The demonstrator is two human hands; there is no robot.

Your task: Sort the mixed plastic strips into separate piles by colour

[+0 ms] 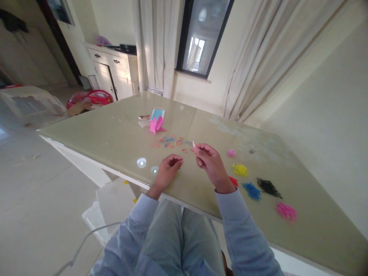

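Note:
My right hand (209, 159) is raised just above the tabletop, with thumb and forefinger pinched on a small thin white piece (193, 144); its kind is too small to tell. To its left, my left hand (169, 168) hovers near the table's front edge. Its fingertips are pressed together, and whatever is between them is hidden. Beyond both hands lies a loose scatter of tiny red, blue and pale pieces (169, 142). A small pile of red pieces (234, 181) is partly covered by my right wrist.
On the right of the glossy table (115, 132) lie piles of yellow (240, 170), blue (252, 191), black (269, 187) and pink pieces (286, 211). A small pink clump (231, 153) sits farther back. Pink paper (156, 125) and a face mask (157, 114) lie behind the scatter.

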